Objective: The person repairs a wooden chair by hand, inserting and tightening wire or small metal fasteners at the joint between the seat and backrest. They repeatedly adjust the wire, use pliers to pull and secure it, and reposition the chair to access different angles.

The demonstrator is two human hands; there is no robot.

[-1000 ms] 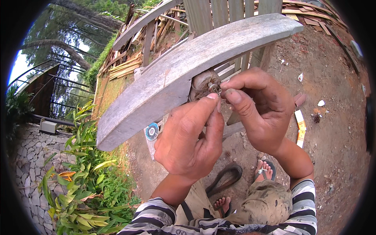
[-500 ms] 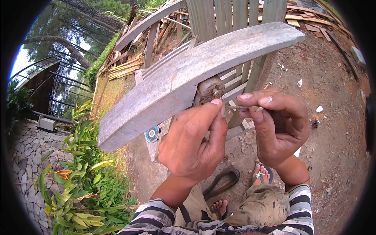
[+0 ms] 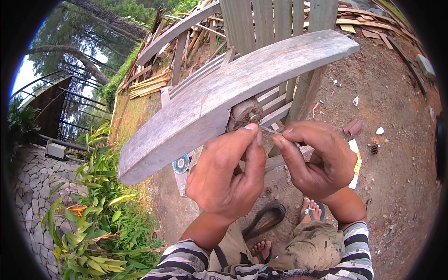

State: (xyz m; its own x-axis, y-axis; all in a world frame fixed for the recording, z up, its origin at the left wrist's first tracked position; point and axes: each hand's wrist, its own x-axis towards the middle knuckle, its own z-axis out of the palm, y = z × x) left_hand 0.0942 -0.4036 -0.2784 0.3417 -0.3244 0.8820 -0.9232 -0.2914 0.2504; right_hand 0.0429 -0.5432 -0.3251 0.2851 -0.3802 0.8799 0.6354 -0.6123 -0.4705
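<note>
A weathered grey wooden chair arm [image 3: 196, 107] slants across the middle. Under its edge is a dirty, roundish post end [image 3: 240, 112] with brown fibres and a small metal bolt [image 3: 253, 116]. My left hand [image 3: 226, 172] is pinched just below the bolt, on one end of a thin, dark strand [image 3: 269, 130], wire or cord, I cannot tell which. My right hand [image 3: 315, 158] is to the right, thumb and forefinger pinched on the strand's other part, other fingers curled. Both fingertips are close to the post end; whether the left ones touch it I cannot tell.
The slatted chair back [image 3: 280, 23] rises behind. A blue cutting disc [image 3: 181, 163] lies below left. Wood scraps [image 3: 147, 84] are piled behind, with plants [image 3: 102, 210] and stone paving [image 3: 35, 196] at left. A dark looped strap [image 3: 266, 214] lies near my feet, pale litter [image 3: 379, 131] at right.
My right hand first drew away right and down from the bolt, exposing the thin strand, then came slightly back left. The chair sits a little lower in view than one second ago.
</note>
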